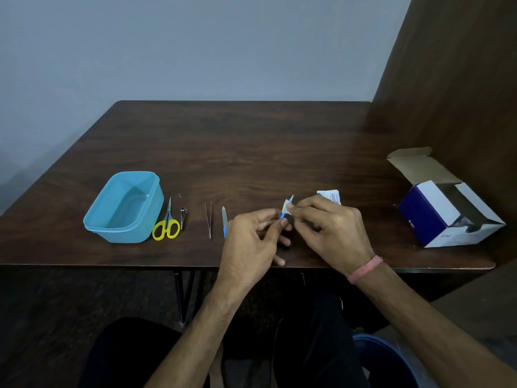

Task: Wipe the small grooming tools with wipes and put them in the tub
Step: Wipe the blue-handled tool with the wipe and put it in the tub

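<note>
Tools (181, 218) crowding tub (123, 228)

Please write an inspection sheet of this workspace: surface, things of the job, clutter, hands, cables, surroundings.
Surface: dark wooden table, no spills seen.
Job's things: blue tub at left, looks empty; beside it scissors, a small dark tool, tweezers, nail file; a small blue-handled tool being wiped with a wipe.
Clutter: torn wipe packet; open box at right.
Hands: left hand holds the tool's handle; right hand fingers pinch the wipe.
Cables: nothing seen.
Surroundings: grey wall, wooden panel at right.
</note>
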